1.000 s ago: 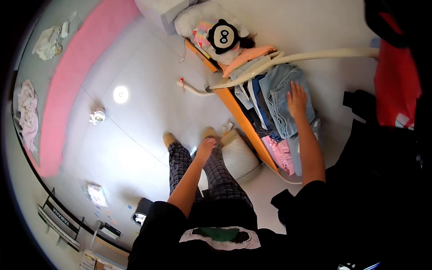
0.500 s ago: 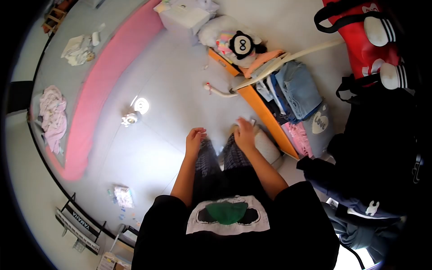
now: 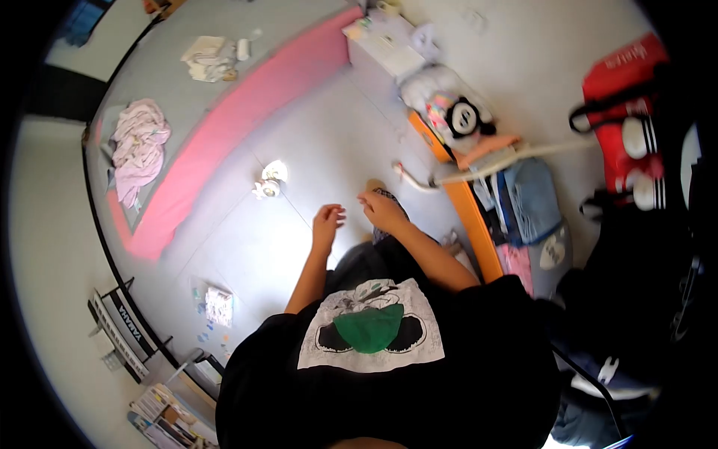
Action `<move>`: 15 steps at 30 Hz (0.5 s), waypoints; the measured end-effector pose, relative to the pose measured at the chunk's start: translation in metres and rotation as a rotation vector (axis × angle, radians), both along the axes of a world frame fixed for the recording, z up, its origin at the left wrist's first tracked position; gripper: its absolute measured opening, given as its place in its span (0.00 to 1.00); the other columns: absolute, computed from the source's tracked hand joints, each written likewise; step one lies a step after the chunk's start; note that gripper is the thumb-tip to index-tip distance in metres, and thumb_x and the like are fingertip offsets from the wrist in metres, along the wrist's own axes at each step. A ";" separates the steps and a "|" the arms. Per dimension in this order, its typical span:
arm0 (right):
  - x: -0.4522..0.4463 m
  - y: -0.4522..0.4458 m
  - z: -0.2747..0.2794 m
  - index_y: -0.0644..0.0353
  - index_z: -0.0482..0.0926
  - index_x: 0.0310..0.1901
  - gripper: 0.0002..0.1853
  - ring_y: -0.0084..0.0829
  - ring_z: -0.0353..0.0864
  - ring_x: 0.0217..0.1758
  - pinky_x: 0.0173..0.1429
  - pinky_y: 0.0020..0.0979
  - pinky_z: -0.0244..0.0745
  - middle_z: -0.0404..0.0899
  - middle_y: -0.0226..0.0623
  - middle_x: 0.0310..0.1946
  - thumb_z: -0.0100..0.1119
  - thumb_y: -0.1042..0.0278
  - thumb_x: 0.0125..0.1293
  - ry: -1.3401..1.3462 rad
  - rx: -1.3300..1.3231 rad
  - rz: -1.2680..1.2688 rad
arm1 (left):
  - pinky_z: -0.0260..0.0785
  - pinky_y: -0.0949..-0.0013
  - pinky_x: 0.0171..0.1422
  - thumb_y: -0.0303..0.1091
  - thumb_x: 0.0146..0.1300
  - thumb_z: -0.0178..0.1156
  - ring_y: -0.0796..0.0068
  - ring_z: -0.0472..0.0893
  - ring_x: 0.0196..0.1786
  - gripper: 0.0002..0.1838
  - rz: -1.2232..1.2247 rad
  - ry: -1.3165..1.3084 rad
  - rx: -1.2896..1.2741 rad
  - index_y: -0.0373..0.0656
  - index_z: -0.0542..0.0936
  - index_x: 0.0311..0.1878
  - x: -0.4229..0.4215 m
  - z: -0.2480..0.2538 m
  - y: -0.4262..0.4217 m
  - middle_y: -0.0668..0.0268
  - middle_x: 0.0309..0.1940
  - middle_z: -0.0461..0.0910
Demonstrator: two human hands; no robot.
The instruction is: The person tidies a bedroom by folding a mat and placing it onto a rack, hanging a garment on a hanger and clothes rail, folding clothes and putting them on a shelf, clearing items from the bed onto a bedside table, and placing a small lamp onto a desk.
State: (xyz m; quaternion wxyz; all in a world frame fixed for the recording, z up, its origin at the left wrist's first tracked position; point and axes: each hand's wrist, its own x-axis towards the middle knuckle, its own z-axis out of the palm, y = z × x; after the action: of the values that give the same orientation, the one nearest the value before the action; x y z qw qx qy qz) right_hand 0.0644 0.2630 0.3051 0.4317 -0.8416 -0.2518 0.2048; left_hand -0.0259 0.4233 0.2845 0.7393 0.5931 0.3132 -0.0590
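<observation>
My left hand (image 3: pixel 327 220) is in the middle of the view, fingers loosely bent and apart, with nothing in it. A short gap to its right is my right hand (image 3: pixel 383 212), its fingers loosely curved and holding nothing I can see. Both hands hang in front of my body above the tiled floor (image 3: pixel 314 142), touching no object. Below my right hand shows a leg in patterned trousers (image 3: pixel 389 200). Nearest on the right stands an orange-edged box (image 3: pixel 476 224) with folded jeans (image 3: pixel 532 200) and other clothes.
A pink-sided bed (image 3: pixel 224 138) runs along the left, with a crumpled pink cloth (image 3: pixel 140 146) on it. A small toy (image 3: pixel 267 187) lies on the floor. Plush toys (image 3: pixel 464 117) and a white cabinet (image 3: pixel 381 51) stand ahead; a red bag (image 3: pixel 621 82) is at right.
My view has swung and moved forward, so the room's things sit further right. My hands have come closer together, and the right one has bent its fingers more.
</observation>
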 end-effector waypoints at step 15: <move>0.272 0.165 0.005 0.60 0.78 0.34 0.14 0.25 0.72 0.18 0.27 0.27 0.68 0.72 0.34 0.13 0.39 0.77 0.55 0.234 -0.001 0.323 | 0.62 0.79 0.22 0.41 0.67 0.44 0.84 0.68 0.16 0.16 0.296 -0.030 0.282 0.38 0.76 0.40 0.240 0.080 0.165 0.68 0.14 0.72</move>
State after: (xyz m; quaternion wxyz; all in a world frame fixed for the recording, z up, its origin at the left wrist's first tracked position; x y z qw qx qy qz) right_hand 0.3368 0.4276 0.3104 0.4194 -0.7609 -0.3314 0.3679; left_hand 0.2145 0.5886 0.3641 0.6542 0.6390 0.3912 0.1034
